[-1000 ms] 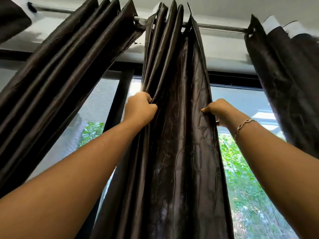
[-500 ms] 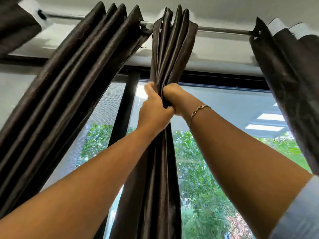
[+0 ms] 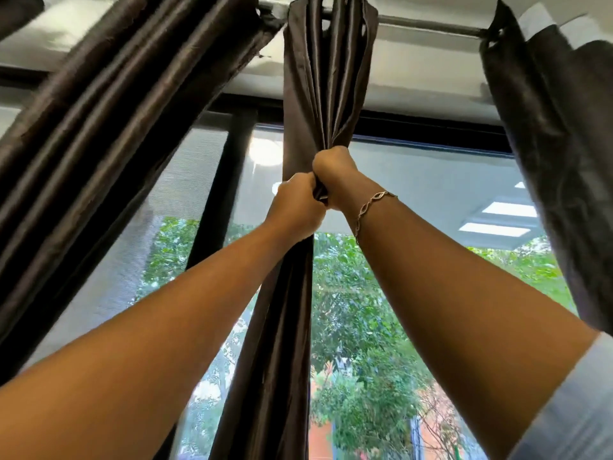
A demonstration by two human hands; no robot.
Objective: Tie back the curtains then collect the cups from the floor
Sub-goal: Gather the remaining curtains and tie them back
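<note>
Curtain point(image 3: 318, 94) between two drapes point(image 3: 116, 104), window point(image 3: 414, 180) behind

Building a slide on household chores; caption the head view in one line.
The left hand and right hand grip the gathered middle curtain beneath the rod, against a bright window.

A metal rod point(image 3: 428, 25) was seen running across the top, with a white wall band point(image 3: 414, 68) behind it. A dark window frame point(image 3: 431, 127) was set below, divided by a dark upright post point(image 3: 222, 194). A translucent mesh blind point(image 3: 185, 180) was drawn over the glass, in which rectangular ceiling lights point(image 3: 512, 209) were reflected. Green trees point(image 3: 358, 310) were visible outside.
</note>
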